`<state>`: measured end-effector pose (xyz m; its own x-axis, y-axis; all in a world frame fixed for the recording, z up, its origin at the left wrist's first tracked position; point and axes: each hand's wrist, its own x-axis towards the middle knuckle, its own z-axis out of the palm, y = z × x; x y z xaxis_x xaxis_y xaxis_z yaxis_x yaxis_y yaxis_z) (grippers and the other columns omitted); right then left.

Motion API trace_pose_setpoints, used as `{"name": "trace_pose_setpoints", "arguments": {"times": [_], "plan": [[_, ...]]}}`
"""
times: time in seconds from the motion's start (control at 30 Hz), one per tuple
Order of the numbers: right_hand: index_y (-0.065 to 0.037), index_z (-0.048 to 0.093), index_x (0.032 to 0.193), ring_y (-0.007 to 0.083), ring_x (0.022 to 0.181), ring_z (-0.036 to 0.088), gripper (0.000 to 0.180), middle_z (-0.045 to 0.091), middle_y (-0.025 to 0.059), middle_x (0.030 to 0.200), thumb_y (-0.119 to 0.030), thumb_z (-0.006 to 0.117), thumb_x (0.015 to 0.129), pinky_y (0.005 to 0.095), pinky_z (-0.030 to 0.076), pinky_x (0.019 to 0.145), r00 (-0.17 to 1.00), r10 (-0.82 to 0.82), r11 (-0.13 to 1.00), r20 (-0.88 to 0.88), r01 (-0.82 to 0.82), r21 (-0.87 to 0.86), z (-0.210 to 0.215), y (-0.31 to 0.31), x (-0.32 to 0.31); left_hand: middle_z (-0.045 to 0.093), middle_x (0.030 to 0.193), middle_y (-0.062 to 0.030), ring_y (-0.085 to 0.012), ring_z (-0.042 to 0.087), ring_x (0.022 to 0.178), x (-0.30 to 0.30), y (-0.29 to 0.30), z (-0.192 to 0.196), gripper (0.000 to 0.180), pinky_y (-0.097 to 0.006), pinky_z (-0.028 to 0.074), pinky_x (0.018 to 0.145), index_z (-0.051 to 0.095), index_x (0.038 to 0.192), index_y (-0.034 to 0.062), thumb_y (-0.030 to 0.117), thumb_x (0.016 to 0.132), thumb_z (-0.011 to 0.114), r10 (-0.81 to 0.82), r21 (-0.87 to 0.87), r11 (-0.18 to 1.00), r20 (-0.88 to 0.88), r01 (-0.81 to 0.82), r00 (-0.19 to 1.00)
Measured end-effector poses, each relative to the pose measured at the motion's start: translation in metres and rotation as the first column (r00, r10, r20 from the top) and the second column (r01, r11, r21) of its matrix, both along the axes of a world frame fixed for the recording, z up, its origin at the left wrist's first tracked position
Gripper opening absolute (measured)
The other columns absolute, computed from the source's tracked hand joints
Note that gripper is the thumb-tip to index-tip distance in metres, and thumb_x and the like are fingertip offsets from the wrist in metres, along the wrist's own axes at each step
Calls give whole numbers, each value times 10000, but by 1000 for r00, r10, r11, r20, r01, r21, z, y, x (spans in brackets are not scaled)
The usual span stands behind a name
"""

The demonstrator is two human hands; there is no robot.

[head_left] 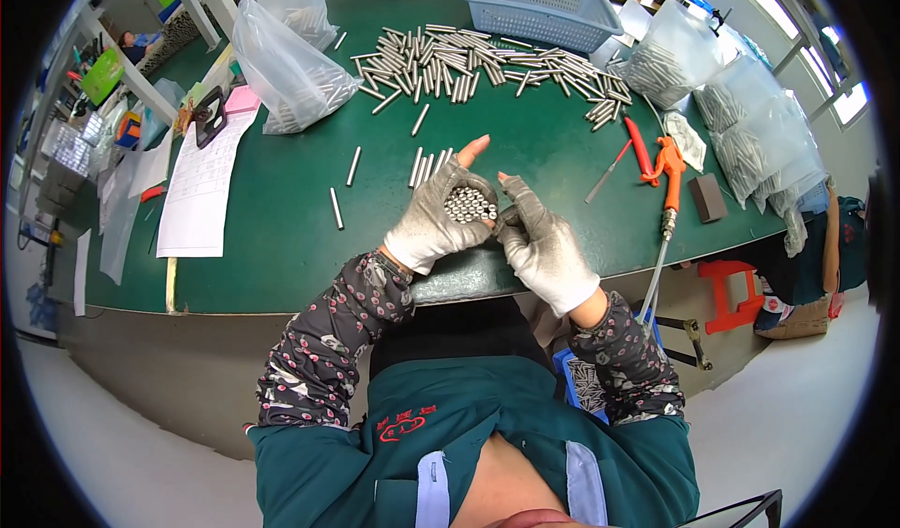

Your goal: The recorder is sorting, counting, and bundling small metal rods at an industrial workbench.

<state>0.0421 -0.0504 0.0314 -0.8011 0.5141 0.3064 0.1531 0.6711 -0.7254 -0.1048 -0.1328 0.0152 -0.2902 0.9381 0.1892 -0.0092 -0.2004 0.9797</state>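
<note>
A bundle of steel pins [469, 206] is gripped in my left hand [424, 223], with the round ends turned up toward me. My right hand [551, 254], in the same kind of grey-white fingerless glove, is right beside the bundle. Its fingers are curled in at the bundle's right edge, and what they hold, if anything, is hidden. Just beyond my left hand, several loose pins [417, 167] lie on the green table [309, 275]. Two more pins [337, 208] lie further left. A wide heap of pins [441, 59] spreads across the far side.
Behind the heap stands a blue plastic basket [539, 13]. Bags of pins [295, 83] stand at far left, with more bags [750, 134] at right. An orange air gun [667, 167], red-handled tool [637, 144] and brown block [707, 198] lie right. Papers [202, 191] lie left.
</note>
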Motion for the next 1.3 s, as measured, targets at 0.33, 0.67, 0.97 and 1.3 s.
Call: {"name": "trace_pose_setpoints", "arguments": {"times": [0.33, 0.67, 0.97, 1.3], "plan": [[-37, 469, 1195, 284, 695, 621, 407, 612, 149, 752, -21, 508, 790, 358, 484, 630, 999, -35, 999, -19, 35, -28, -1, -1, -2, 564, 882, 6, -74, 521, 812, -2, 2, -5, 820, -217, 425, 778, 344, 1345, 68, 25, 617, 718, 20, 30, 999, -29, -19, 999], [-53, 497, 1074, 333, 790, 620, 279, 632, 157, 830, -26, 510, 796, 403, 489, 656, 987, -79, 997, -138, 75, -34, 2, -1, -8, 576, 921, 7, -80, 530, 856, -2, 1, -3, 896, -220, 418, 824, 315, 1358, 51, 114, 606, 799, 9, 41, 999, -46, -7, 999], [-5, 485, 1140, 194, 816, 642, 316, 645, 116, 916, -23, 530, 829, 295, 495, 707, 995, -56, 998, -80, 53, -40, 5, 1, -1, 561, 888, 0, -73, 528, 809, 0, 5, -5, 844, -210, 434, 771, 318, 1372, 108, -23, 623, 684, 13, 88, 996, -110, -3, 994], [-30, 556, 997, 242, 692, 651, 209, 637, 116, 747, -56, 545, 790, 309, 505, 625, 979, -147, 983, -145, 127, -136, 1, 9, 9, 562, 851, 11, -67, 514, 795, 2, 4, 1, 810, -204, 426, 765, 343, 1353, 71, -46, 612, 650, -10, 11, 1000, -28, 10, 1000]]}}
